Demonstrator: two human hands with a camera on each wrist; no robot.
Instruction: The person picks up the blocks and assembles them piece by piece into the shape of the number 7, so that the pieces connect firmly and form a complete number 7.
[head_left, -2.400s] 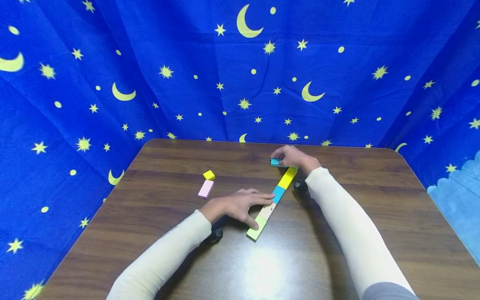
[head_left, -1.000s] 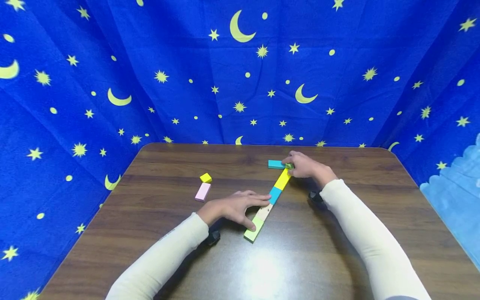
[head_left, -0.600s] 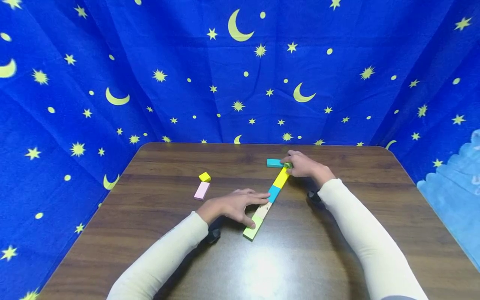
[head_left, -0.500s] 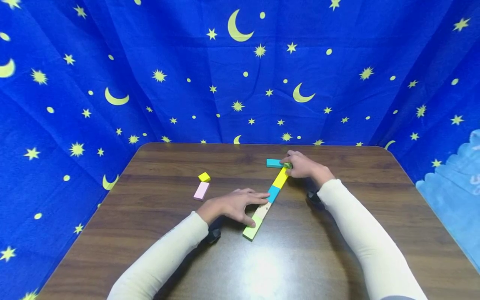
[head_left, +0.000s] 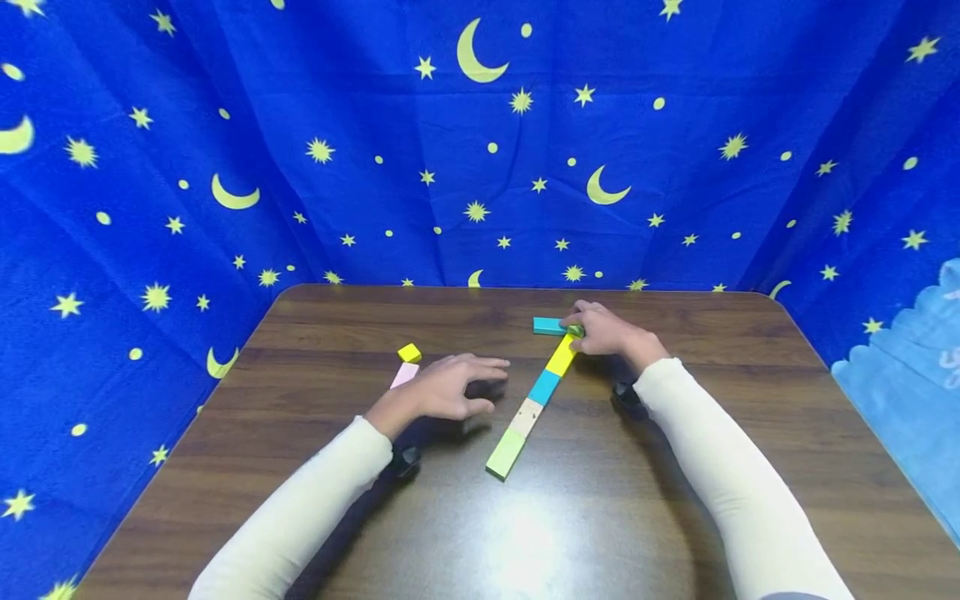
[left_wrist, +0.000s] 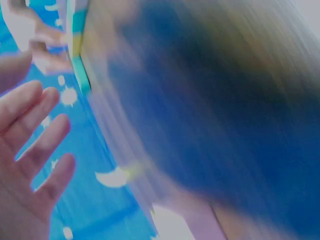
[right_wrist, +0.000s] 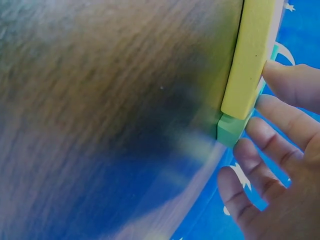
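Note:
My left hand [head_left: 450, 387], fingers spread and holding nothing, hovers between the block row and the pink block [head_left: 403, 374], partly covered by that hand. In the left wrist view the left fingers [left_wrist: 47, 145] are extended. My right hand [head_left: 609, 331] is at the far corner, thumb and index finger pinching a small green block [head_left: 576, 330] mostly hidden under them. From there a turquoise block [head_left: 548, 326] points left. Toward me run a yellow block [head_left: 561, 357], a blue block [head_left: 543, 387], a bare-wood block [head_left: 527, 417] and a light green block [head_left: 506, 453], end to end.
A small yellow block [head_left: 409, 353] lies just beyond the pink one on the brown wooden table [head_left: 645, 517]. Blue curtains [head_left: 390, 108] with moons and stars surround the table's back and sides. A light blue cloth [head_left: 911, 375] hangs at the right.
My left hand has lifted off the row and moved left toward the pink block. Earlier, my right hand let go of the turquoise block and shifted to the green block, where it stays.

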